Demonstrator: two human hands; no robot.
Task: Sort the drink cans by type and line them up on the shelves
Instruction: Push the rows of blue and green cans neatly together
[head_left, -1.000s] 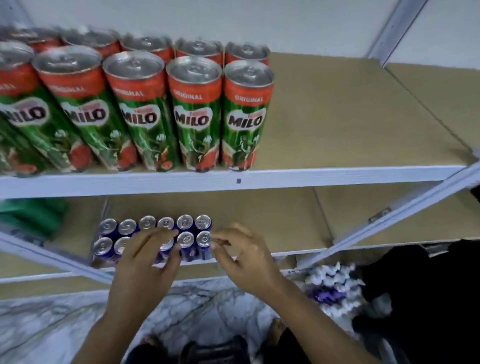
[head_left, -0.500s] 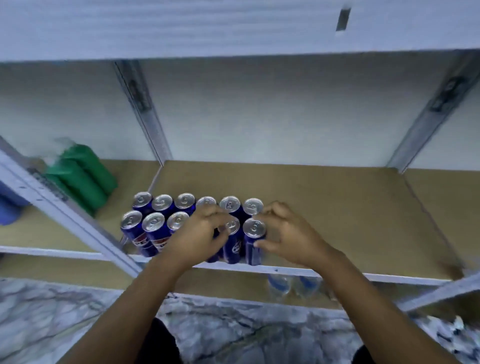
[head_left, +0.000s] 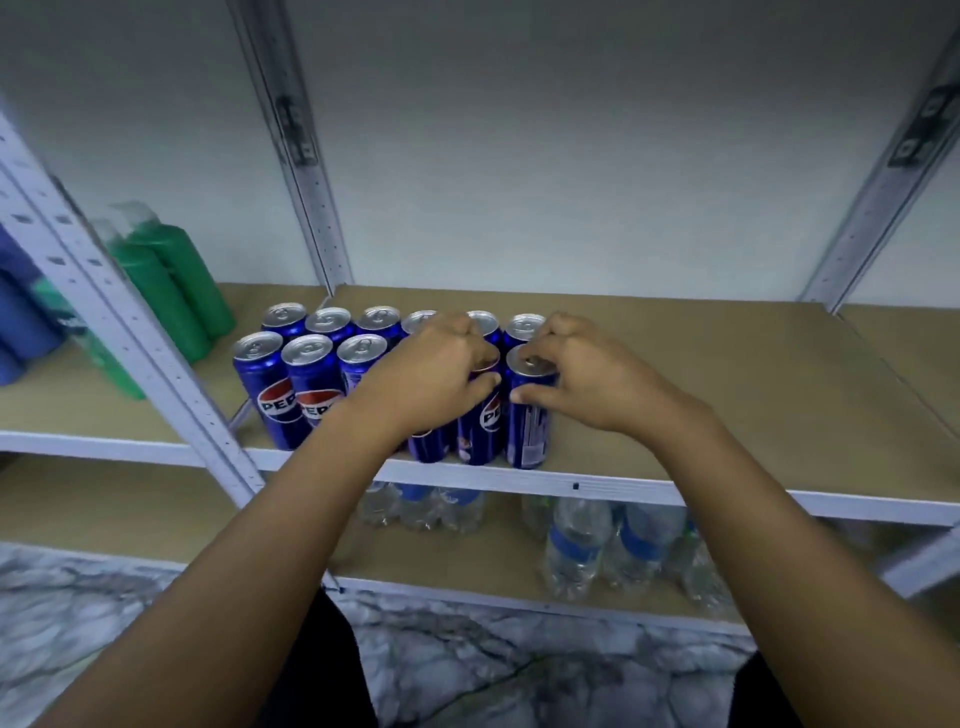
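A white metal rack (head_left: 156, 358) with tan board shelves (head_left: 727, 395) stands against a pale wall above a marbled floor (head_left: 493, 670), with green bottles (head_left: 166, 291) at the left of the frame and water bottles (head_left: 576, 545) on the shelf below. Blue cans (head_left: 306, 379) stand in two rows at the centre, larger in frame than half a second ago. The left hand (head_left: 431, 379) wraps one front can and the right hand (head_left: 587, 379) pinches the end can (head_left: 527, 415), as before.

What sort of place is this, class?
Probably a shop stockroom or store aisle: slotted metal shelving, blue Pepsi cans in rows, bottled water stocked on the shelf below.
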